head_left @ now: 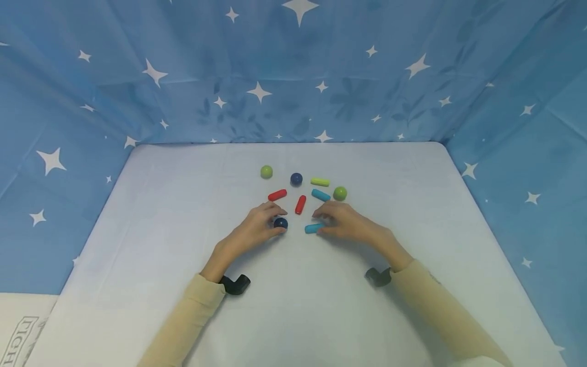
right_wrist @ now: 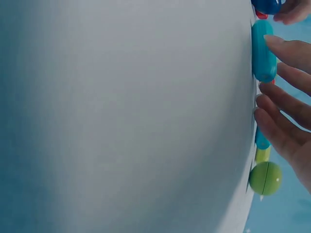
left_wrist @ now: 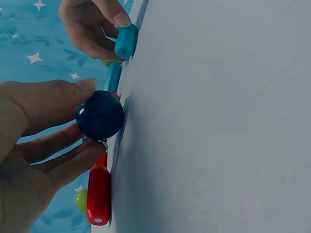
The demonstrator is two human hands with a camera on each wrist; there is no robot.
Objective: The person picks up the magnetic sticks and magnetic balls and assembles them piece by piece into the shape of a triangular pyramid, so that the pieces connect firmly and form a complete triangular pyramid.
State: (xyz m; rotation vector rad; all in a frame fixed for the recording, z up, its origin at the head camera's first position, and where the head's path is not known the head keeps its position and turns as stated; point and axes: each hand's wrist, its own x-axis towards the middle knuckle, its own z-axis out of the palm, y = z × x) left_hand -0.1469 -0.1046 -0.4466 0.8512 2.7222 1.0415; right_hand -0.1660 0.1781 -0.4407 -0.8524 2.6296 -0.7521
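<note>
My left hand (head_left: 257,224) holds a dark blue ball (head_left: 281,224) between thumb and fingers, close to the white table surface. In the left wrist view the thumb lies against the dark blue ball (left_wrist: 100,115) on one side and the fingers curve along the other. Opposite it, my right hand (head_left: 344,220) pinches a light blue rounded stick (head_left: 313,228) near one end; the right wrist view shows the thumb on the side of this blue stick (right_wrist: 264,51), with the other fingers spread behind it. Two red sticks (head_left: 300,204) lie between and beyond the hands.
Farther back on the white table (head_left: 206,178) lie another dark blue ball (head_left: 296,179), a yellow-green stick (head_left: 320,181), a second light blue stick (head_left: 321,194) and two green balls (head_left: 266,172). A blue curtain with white stars (head_left: 293,76) borders the table's far edge and sides.
</note>
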